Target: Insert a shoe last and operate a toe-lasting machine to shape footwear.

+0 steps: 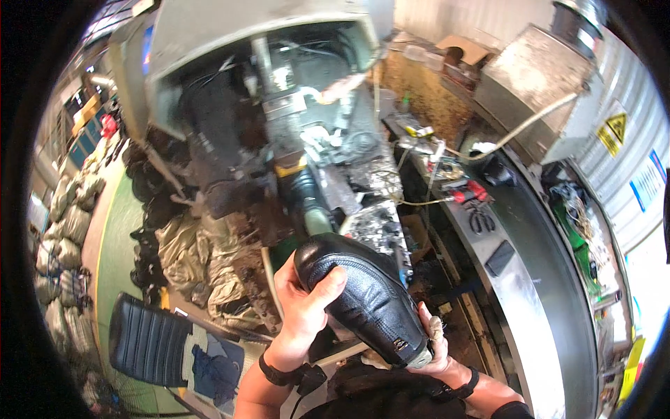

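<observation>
A black leather shoe upper [370,297], pulled over a form, lies between my two hands in front of my body. Its rounded toe points up and to the left, while the heel end sits low and to the right. My left hand [303,300] is wrapped round the toe end, thumb across the top and fingers beneath. At the heel end my right hand [438,349] grips from the right side; a pale wrap covers one of its fingers. Just beyond the toe is the blackened metal front of a machine [359,220].
A large grimy machine with a pale hood [258,17] fills the space ahead. On the right, a metal ledge [520,307] runs beside a dark conveyor belt [562,300], carrying red-handled tools [469,192] and a black flat block [500,258]. Left are a black chair [148,339] and cloth sacks [183,251].
</observation>
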A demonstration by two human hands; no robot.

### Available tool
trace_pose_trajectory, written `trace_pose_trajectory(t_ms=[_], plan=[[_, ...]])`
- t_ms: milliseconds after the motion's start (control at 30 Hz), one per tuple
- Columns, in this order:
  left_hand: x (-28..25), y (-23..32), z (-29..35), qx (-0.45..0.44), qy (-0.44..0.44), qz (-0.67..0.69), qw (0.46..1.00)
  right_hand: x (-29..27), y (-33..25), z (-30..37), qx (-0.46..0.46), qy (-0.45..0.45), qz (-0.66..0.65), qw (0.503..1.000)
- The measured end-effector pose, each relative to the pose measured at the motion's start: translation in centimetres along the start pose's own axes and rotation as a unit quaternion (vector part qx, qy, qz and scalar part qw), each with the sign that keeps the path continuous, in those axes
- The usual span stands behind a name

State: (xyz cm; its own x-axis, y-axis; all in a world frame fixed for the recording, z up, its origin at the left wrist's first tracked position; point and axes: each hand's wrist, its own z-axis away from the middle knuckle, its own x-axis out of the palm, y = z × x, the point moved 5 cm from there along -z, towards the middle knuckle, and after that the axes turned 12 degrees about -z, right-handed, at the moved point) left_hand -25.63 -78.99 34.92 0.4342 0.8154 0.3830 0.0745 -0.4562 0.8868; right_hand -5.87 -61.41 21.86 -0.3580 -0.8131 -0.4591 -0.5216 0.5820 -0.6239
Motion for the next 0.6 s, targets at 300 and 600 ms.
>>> trace_pose_trajectory(t_ms=[300,600], plan=[[13.3,-13.5,1.4,-0.227,-0.053,0.113,0.966,-13.2,-2.7,6.5,0.028,0.307,-0.176,0.935],[23.8,-30.0,11.3,-0.210,-0.428,-0.321,0.818,-39.0,5.1,32.9,0.324,0.671,-0.299,0.596]])
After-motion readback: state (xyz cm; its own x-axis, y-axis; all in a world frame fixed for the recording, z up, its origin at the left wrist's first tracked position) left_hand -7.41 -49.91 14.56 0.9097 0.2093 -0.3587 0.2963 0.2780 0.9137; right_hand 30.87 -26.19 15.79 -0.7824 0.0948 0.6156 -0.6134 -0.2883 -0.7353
